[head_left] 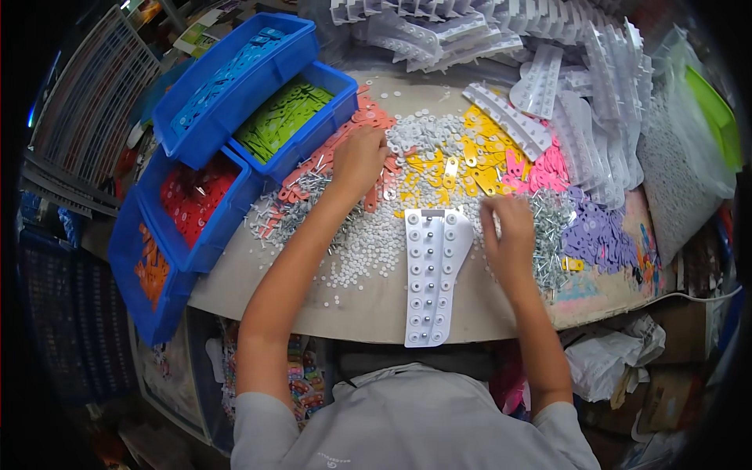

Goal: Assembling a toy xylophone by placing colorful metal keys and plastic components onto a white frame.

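A white plastic jig plate [429, 274] stands upright to my view at the table's front edge, with round white discs along its sides and a middle row of metal pins. My left hand [360, 164] is over the coral-coloured flat plastic tabs [374, 116], fingers curled down; what they hold is hidden. Just right of the jig plate, my right hand [509, 239] has its thumb and fingers bent together beside the metal rivets [548, 235]; I cannot make out anything in it. Small white discs [360, 251] lie scattered between my hands.
Blue bins [254, 168] at the left hold blue, green, red and orange tabs. Yellow [487, 176], pink [548, 168] and purple tabs [599, 239] lie in heaps at the right. More white jig plates [603, 102] are piled behind, beside a clear bag of grey pellets [681, 164].
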`<act>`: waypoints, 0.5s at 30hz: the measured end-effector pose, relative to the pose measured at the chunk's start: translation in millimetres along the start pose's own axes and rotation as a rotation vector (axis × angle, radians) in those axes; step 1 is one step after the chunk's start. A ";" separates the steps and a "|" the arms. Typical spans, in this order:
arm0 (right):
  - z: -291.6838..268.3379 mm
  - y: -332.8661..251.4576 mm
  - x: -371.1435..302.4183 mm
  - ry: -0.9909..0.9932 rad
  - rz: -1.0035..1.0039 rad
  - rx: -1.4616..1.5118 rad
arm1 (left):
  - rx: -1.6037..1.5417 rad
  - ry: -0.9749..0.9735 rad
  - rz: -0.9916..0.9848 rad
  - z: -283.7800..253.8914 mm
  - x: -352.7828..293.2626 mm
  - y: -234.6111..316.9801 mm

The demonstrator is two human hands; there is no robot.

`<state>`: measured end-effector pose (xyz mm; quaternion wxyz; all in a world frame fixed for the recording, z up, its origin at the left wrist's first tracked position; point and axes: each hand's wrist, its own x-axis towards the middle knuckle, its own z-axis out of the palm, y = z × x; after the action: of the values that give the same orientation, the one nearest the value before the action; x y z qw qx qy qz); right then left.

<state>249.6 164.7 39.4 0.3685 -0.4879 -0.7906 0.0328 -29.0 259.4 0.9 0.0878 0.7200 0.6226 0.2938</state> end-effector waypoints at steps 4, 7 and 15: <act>26.3 60.3 47.9 0.008 0.011 -0.126 | -0.190 -0.015 -0.105 -24.7 -23.4 40.0; 50.8 97.7 72.4 -0.131 0.084 -0.223 | -0.482 -0.078 -0.156 -39.8 -69.2 67.4; 65.6 113.3 86.1 -0.215 0.020 -0.196 | -0.569 -0.188 -0.123 -56.2 -163.3 79.2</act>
<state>272.2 312.5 -7.4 0.2319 -0.5231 -0.8201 0.0110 -0.5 74.6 34.3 0.3605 0.6516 0.5468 0.3826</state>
